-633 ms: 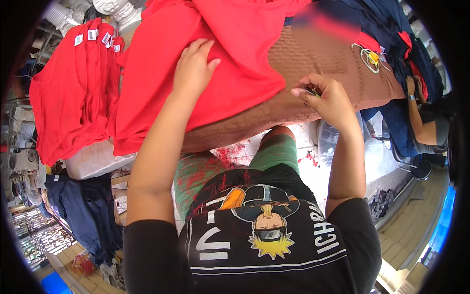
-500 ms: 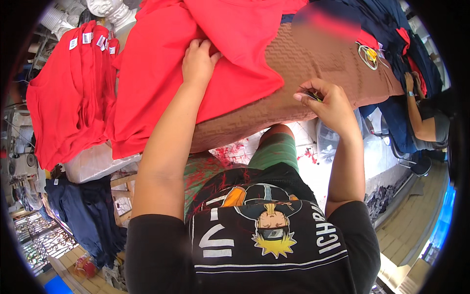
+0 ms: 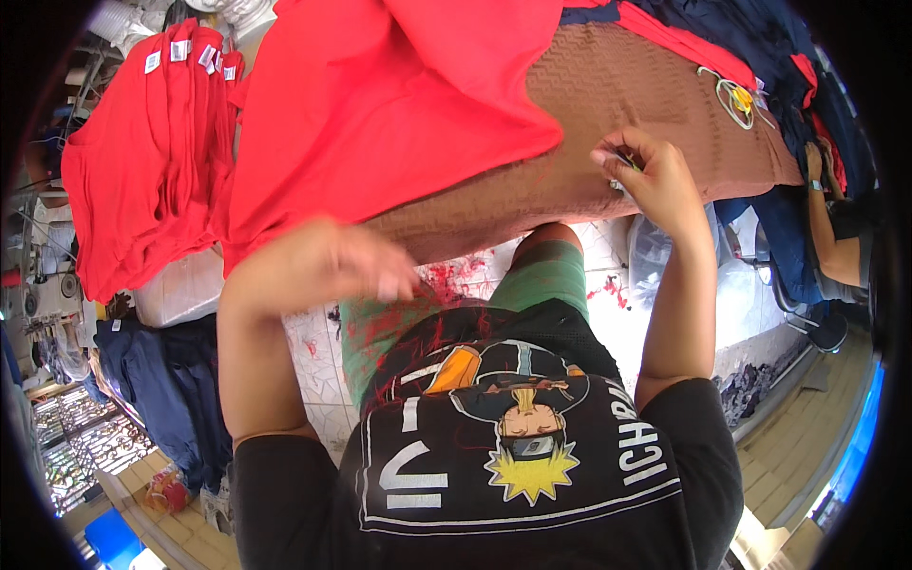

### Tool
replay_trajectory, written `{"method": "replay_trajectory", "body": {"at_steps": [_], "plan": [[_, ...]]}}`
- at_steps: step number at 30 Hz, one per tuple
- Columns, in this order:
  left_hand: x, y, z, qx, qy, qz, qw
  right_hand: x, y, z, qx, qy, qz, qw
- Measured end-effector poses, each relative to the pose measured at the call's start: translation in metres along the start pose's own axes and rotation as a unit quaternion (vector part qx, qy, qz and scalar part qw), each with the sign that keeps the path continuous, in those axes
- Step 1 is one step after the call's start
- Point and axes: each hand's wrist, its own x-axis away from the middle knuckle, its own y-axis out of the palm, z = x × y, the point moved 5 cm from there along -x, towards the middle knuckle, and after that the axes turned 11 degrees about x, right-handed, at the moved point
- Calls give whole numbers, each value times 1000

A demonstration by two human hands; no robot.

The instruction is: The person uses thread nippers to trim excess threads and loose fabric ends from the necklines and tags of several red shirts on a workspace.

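My right hand (image 3: 655, 176) is raised over the front edge of the brown-covered table (image 3: 617, 95). Its fingers are closed on a small dark tool (image 3: 623, 160) with a yellow-green part; most of it is hidden in the grip. Smeared by motion, my left hand (image 3: 347, 266) is in the air above my lap, off the cloth, and its fingers cannot be made out clearly. A large red garment (image 3: 408, 114) lies spread over the table, beyond my left hand and left of my right.
Red garments (image 3: 142, 171) with white labels hang in a pile at left, navy garments (image 3: 171, 399) below. Red thread scraps (image 3: 456, 280) dot my lap and the floor. A white-and-yellow cord (image 3: 733, 100) lies far right, near another person's arm (image 3: 836, 252). A clear plastic bag (image 3: 655, 256) stands under the table.
My left hand has let go of the red garment and swung back toward my lap. My right hand keeps the small tool, slightly farther up and right in the view.
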Motion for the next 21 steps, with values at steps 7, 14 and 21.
{"method": "replay_trajectory", "body": {"at_steps": [7,14,21], "plan": [[-25,1,-8,-208,9,306,929,-23,26,13,97,-65,78,990],[-32,-20,-60,-116,171,520,829,-31,56,-13,-171,-89,94,977],[10,-33,-42,-108,104,568,809,-4,48,-61,-275,60,-81,956]]}}
